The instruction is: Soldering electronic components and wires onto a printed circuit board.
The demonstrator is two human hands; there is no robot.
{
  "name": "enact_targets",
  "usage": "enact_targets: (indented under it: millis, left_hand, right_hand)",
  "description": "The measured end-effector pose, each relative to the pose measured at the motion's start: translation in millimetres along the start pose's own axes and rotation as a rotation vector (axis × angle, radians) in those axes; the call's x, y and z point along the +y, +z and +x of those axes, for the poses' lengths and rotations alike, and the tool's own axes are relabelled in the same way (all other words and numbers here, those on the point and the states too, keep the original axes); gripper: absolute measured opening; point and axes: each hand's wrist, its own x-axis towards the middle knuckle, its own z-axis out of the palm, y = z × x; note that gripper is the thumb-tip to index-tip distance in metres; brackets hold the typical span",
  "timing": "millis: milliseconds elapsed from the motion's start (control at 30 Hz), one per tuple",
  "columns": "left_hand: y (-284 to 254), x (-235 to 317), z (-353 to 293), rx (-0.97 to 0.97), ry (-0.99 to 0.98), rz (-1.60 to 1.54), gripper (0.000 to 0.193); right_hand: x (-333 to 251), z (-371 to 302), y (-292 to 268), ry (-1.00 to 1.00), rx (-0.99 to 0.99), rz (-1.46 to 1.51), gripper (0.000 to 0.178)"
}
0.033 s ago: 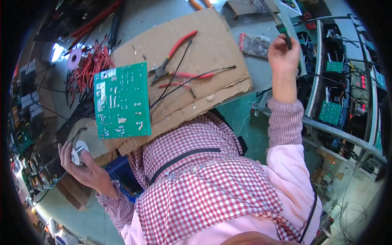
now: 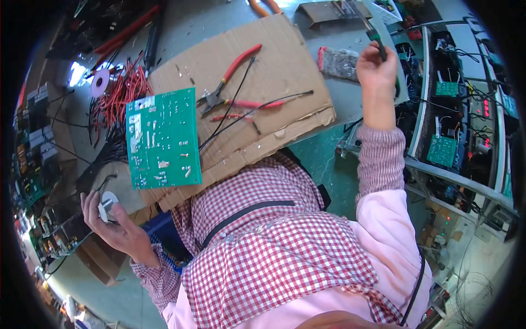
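Note:
At the lower left, my left hand (image 2: 118, 227) has its fingers curled round a small white spool (image 2: 108, 200) with a silvery winding, likely solder wire. My right hand (image 2: 378, 70), at the upper right, is closed on a slim tool with a green and black handle (image 2: 380, 48). Its thin shaft points up and away; the tip does not show clearly. Between the hands, a green circuit board (image 2: 167, 140) rests on the left part of a cardboard sheet (image 2: 285, 71), its solder side up. Neither hand touches the board.
Red-handled cutters (image 2: 219, 92) and dark wires (image 2: 233, 118) lie on the cardboard. Red wires (image 2: 123, 82) and a pink roll (image 2: 100, 82) are to the left. A bag of small parts (image 2: 338, 63) lies near my right hand. Racks with boards (image 2: 442, 151) stand at the right.
My right hand and its tool sit slightly lower and further left in the picture. The left hand, still with the spool, has shifted a little to the right. The board stays on the cardboard.

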Motion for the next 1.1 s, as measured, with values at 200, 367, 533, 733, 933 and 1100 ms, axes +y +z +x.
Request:
enact_targets:
  millis: [200, 367, 533, 733, 933, 1100]
  left_hand:
    - [0, 2, -12, -0.03, -0.02, -0.079, 0.037]
    - [-3, -3, -22, -0.038, -0.062, -0.106, 0.036]
    - [-4, -4, -22, -0.023, -0.109, -0.148, 0.034]
    - [3, -2, -17, -0.028, -0.063, -0.217, 0.037]
    - [-4, -5, -25, 0.02, -0.058, -0.244, 0.037]
    - [-11, -12, -37, 0.022, -0.189, -0.27, 0.04]
  right_hand:
    - [18, 92, -8, 0.085, 0.176, 0.172, 0.032]
    - [10, 105, -18, 0.172, 0.225, 0.255, 0.037]
    - [26, 61, 12, 0.097, -0.08, -0.285, 0.038]
    - [120, 21, 97, -0.594, -0.698, -2.094, 0.054]
    - [168, -21, 133, -0.933, -0.796, -2.248, 0.06]
    - [122, -104, 124, -0.239, -1.636, -2.527, 0.072]
